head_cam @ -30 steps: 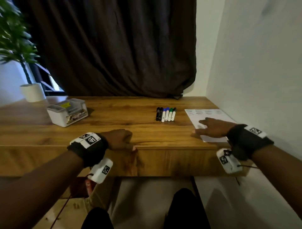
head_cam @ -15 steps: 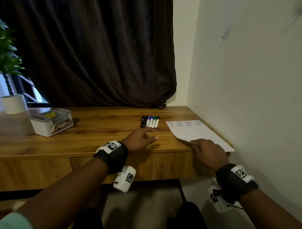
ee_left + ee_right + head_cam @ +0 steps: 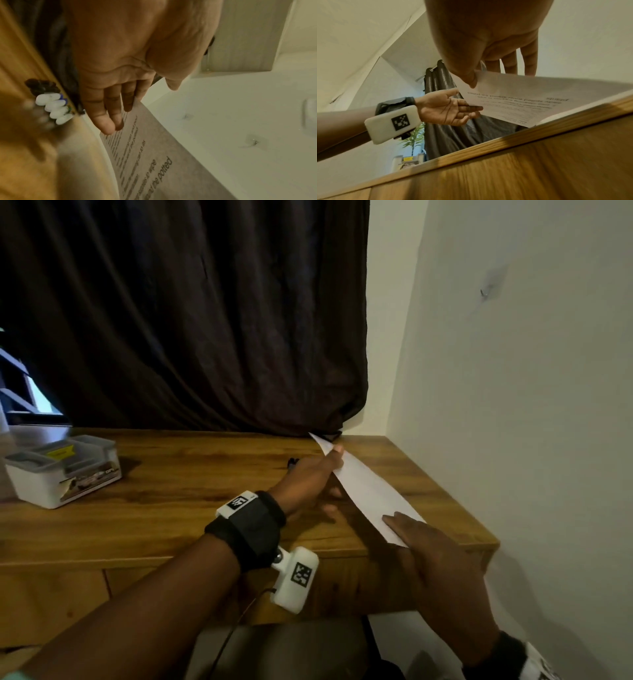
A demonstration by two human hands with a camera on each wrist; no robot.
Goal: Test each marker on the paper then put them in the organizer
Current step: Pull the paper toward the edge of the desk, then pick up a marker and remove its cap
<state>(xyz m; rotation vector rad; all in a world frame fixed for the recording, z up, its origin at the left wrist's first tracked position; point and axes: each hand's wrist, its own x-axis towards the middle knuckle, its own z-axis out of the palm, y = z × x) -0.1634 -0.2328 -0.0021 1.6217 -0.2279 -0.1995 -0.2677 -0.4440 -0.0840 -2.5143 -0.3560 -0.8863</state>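
I hold the printed paper (image 3: 368, 491) tilted up off the counter (image 3: 191, 474), right hand (image 3: 442, 570) pinching its near edge and left hand (image 3: 308, 477) its far edge, the markers (image 3: 53, 106) lying just left of my left fingers (image 3: 109, 108), nearer that hand.

A wooden tabletop (image 3: 191, 508) runs into the corner where a white wall meets a dark curtain. Toward its left end sits a white organizer (image 3: 63, 470) with a grey lid. Near the middle a row of markers (image 3: 51, 102) lies side by side, mostly hidden in the head view.
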